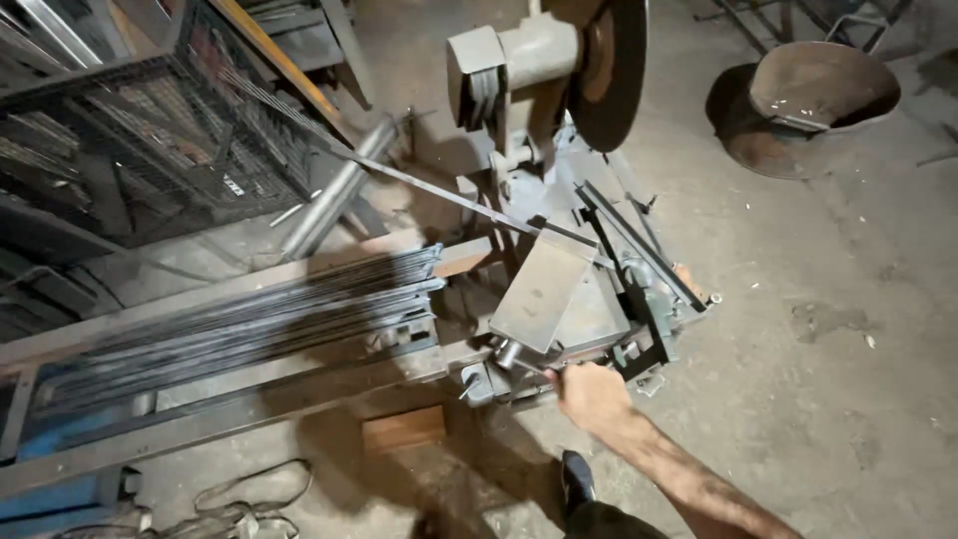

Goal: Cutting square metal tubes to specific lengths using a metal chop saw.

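Gripping at the near edge of the chop saw (569,289): one hand (591,394) is curled around something at the vise end, likely its handle (509,351), fingers closed. Can't see exactly what's inside the fist. Which hand it is, can't tell for sure; the forearm comes in from the lower right. Other hand not visible.

Saw: grey, dusty, worn. Disc (609,70) is raised, well above the base. A flat steel plate (539,289) lies tilted over the vise, just beyond the hand. A thin strip (439,190) runs diagonally from the upper left into the saw, under the disc.

Left of the saw: a bundle of long dark bars (239,319) on a steel rack (200,424), ends touching the saw's left edge. A wood block (403,429) sits on the floor below the rack's right end.

Farther out: wire-mesh cage (140,150) at upper left, rusty pan (808,100) at upper right, bare concrete floor (848,349). Shoe (576,477) near the bottom edge.
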